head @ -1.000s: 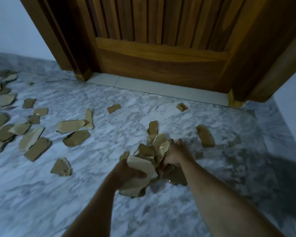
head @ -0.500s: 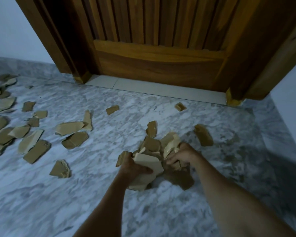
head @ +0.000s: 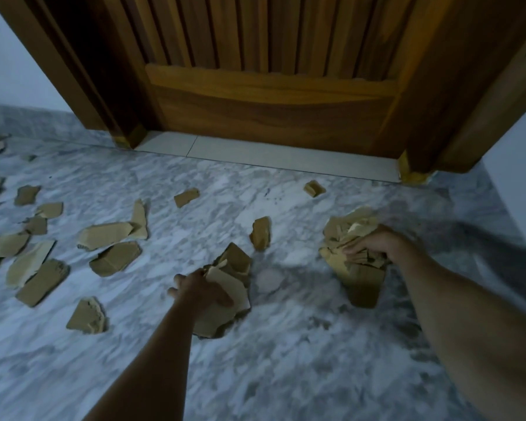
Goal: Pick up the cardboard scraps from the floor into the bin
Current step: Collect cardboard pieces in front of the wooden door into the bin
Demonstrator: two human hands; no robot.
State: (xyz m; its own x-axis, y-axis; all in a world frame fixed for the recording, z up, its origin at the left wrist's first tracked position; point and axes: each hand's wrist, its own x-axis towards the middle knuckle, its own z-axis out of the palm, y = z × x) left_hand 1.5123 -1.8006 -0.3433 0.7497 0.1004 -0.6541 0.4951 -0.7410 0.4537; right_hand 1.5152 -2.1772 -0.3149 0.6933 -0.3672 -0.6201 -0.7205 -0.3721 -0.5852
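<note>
Torn brown cardboard scraps lie over the grey marble floor (head: 286,360). My left hand (head: 199,291) grips a small bundle of scraps (head: 230,278) low over the floor near the middle. Further right, my right hand (head: 374,244) holds a bigger bundle of scraps (head: 351,238), its lowest piece hanging down to the floor. One loose scrap (head: 260,233) lies between the two hands. Several more loose scraps (head: 104,237) are spread to the left. No bin is in view.
A wooden door (head: 271,86) and its frame stand right ahead, with a pale threshold strip (head: 255,154) at the foot. Two small scraps (head: 186,197) (head: 314,189) lie near it. White walls close both sides.
My hands were together on one pile. They have moved apart, each taking part of it: the right bundle went right, the left stayed near the middle.
</note>
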